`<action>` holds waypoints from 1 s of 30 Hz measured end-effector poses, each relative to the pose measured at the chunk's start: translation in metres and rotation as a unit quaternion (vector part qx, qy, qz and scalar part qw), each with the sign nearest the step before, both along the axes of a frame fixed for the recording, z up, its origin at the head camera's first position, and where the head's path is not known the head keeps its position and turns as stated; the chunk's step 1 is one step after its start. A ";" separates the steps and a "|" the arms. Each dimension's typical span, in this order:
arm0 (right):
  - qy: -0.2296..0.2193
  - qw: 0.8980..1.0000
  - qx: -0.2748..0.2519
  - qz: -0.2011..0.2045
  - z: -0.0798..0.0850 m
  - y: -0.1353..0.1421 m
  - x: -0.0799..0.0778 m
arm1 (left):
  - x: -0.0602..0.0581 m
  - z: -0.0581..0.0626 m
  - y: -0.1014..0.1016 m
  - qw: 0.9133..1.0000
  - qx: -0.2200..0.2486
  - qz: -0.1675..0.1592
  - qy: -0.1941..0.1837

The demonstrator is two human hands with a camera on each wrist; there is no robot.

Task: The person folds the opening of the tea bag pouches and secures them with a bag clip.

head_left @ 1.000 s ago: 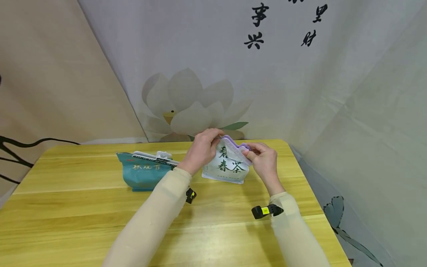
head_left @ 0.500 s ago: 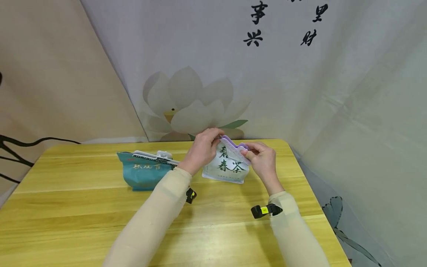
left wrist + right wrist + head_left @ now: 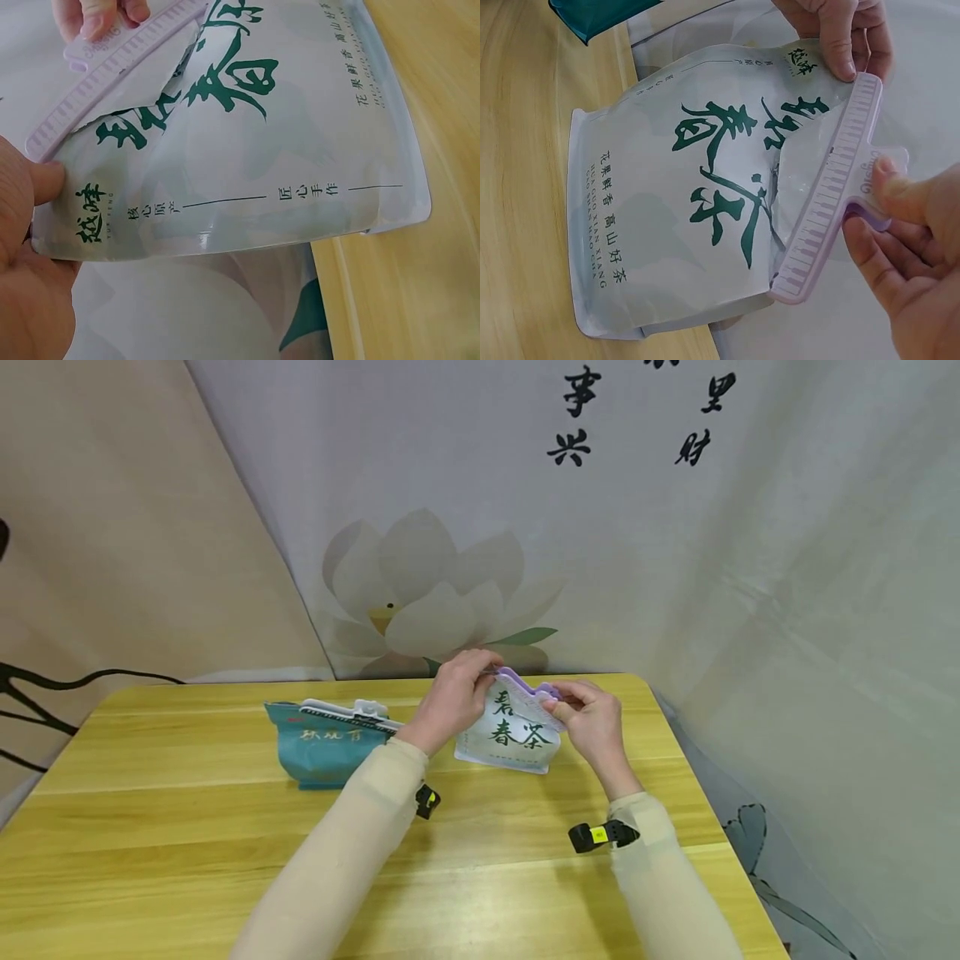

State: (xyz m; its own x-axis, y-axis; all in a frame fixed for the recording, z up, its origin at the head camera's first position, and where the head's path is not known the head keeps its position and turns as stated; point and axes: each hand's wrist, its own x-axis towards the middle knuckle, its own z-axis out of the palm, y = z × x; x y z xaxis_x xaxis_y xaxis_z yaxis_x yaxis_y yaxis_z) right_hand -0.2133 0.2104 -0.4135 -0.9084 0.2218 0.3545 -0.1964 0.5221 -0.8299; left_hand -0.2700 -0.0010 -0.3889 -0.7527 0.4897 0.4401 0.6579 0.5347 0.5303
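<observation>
A white tea bag (image 3: pixel 506 735) with large green characters stands on the table, its top folded over at a slant. Along that fold lies a purple sealing clip (image 3: pixel 829 195). My left hand (image 3: pixel 455 697) pinches the bag's upper left corner beside one end of the clip; in the left wrist view the thumb (image 3: pixel 45 180) lies on the front. My right hand (image 3: pixel 588 718) pinches the clip's handle between thumb and fingers, as the right wrist view shows. To the left, a teal bag (image 3: pixel 322 752) has a white clip (image 3: pixel 348 714) across its top, partly behind my left forearm.
The wooden table (image 3: pixel 187 860) ends at the back against a hanging cloth (image 3: pixel 450 460) printed with a lotus and dark characters. Black cables (image 3: pixel 97 677) hang at the far left. Each wrist wears a black camera strap.
Almost nothing differs. Both hands keep their hold on the bag and the clip, with only tiny shifts of the arms and the head view.
</observation>
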 end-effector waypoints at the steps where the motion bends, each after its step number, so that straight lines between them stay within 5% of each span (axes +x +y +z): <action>1: -0.001 1.000 0.002 0.001 0.000 0.001 0.000 | 0.000 0.000 0.000 1.000 -0.001 0.001 0.003; 18: -0.020 0.999 0.029 0.037 -0.001 0.017 0.002 | 0.010 -0.001 -0.004 0.998 -0.032 0.008 0.057; 30: -0.011 0.991 0.098 0.086 -0.006 0.031 0.009 | 0.017 -0.003 -0.012 0.997 -0.044 0.020 0.066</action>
State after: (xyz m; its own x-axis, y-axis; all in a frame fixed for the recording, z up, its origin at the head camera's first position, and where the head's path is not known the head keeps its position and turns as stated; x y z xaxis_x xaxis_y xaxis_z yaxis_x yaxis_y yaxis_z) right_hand -0.2047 0.2415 -0.4197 -0.9350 -0.0075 0.3546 -0.2786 0.6343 -0.7212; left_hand -0.2534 -0.0129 -0.3919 -0.7111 0.5012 0.4931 0.6957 0.6029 0.3904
